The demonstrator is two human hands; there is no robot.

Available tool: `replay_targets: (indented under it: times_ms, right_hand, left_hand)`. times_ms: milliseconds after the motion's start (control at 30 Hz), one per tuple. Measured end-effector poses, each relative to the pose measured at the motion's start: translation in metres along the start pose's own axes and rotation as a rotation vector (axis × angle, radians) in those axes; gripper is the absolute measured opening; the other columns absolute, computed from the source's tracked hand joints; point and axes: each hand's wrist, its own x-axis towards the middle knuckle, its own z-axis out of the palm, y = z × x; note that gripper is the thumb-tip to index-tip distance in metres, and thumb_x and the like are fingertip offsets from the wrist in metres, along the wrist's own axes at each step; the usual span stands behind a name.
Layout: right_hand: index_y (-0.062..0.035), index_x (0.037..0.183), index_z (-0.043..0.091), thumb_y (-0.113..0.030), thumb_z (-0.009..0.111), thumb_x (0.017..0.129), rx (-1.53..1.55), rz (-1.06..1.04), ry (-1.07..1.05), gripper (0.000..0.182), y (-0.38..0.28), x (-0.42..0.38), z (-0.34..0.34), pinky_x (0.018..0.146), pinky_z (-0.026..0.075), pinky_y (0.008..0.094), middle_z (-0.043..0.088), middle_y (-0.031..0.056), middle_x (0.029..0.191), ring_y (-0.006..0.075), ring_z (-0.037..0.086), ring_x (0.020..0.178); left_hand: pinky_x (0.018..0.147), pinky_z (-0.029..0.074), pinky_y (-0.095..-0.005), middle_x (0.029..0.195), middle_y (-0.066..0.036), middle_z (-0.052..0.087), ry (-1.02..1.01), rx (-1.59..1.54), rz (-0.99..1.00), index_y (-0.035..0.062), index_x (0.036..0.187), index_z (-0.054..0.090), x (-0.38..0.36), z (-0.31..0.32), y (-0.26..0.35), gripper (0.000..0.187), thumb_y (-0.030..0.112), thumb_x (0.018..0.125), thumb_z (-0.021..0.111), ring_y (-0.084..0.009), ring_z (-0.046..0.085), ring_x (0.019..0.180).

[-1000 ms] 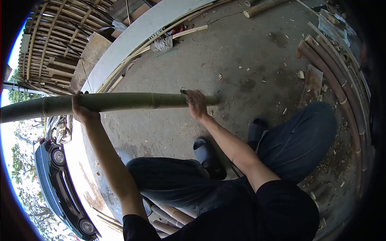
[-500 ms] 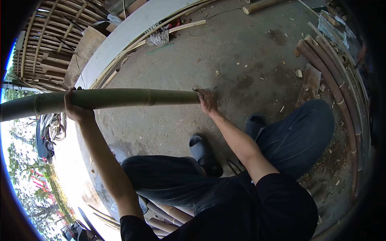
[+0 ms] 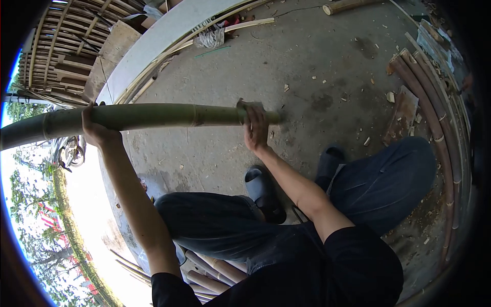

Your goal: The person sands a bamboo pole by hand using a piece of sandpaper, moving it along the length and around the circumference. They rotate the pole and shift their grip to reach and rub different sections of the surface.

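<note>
A long green bamboo pole (image 3: 153, 115) lies across in front of me, held above the floor, its left part running out of view. My left hand (image 3: 97, 130) grips it from below, the thumb showing on the near side and fingertips over the top. Near the pole's right end, my right hand (image 3: 256, 128) wraps around it, fingers across its near face. A small greyish patch shows at the top of this grip, too blurred to name. The end of the pole sticks out a little beyond my right hand.
Brown bamboo poles (image 3: 434, 120) lie along the right side, beside a flat stained piece (image 3: 401, 115). More poles (image 3: 217, 268) lie below me at the left. Wood chips dot the concrete floor (image 3: 225, 158). Split strips (image 3: 235, 26) and a clear plastic bundle (image 3: 209, 39) lie at the top.
My right hand has shifted left along the bamboo pole, so the pole's end now shows past it. My left hand keeps its grip. The view has shifted slightly.
</note>
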Motion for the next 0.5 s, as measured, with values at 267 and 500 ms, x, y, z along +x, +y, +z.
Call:
replay_targets:
  times_ms: [267,500]
  right_hand:
    - [-0.0109,0.134,0.056,-0.040,0.047,0.101,0.252,-0.225,-0.126,0.045,-0.158,0.067,0.004,0.103,0.040,0.0488,0.060,0.0165,0.124,0.0354,0.056,0.117]
    - [-0.0050,0.113,0.067,-0.037,0.033,0.099,0.021,0.098,-0.384,0.048,0.057,0.043,-0.007,0.098,0.044,0.0486,0.069,0.0165,0.114,0.0375,0.064,0.105]
  left_hand:
    - [0.083,0.053,-0.0388,0.092,-0.010,0.061,0.011,-0.029,-0.007,-0.0009,0.101,0.064,-0.008,0.002,0.008,0.030,0.020,0.081,0.068,-0.0263,0.065,0.089]
    - [0.087,0.053,-0.0395,0.096,-0.013,0.064,0.017,-0.023,0.019,-0.0041,0.104,0.063,-0.018,0.001,0.006,0.034,0.019,0.080,0.069,-0.0286,0.066,0.090]
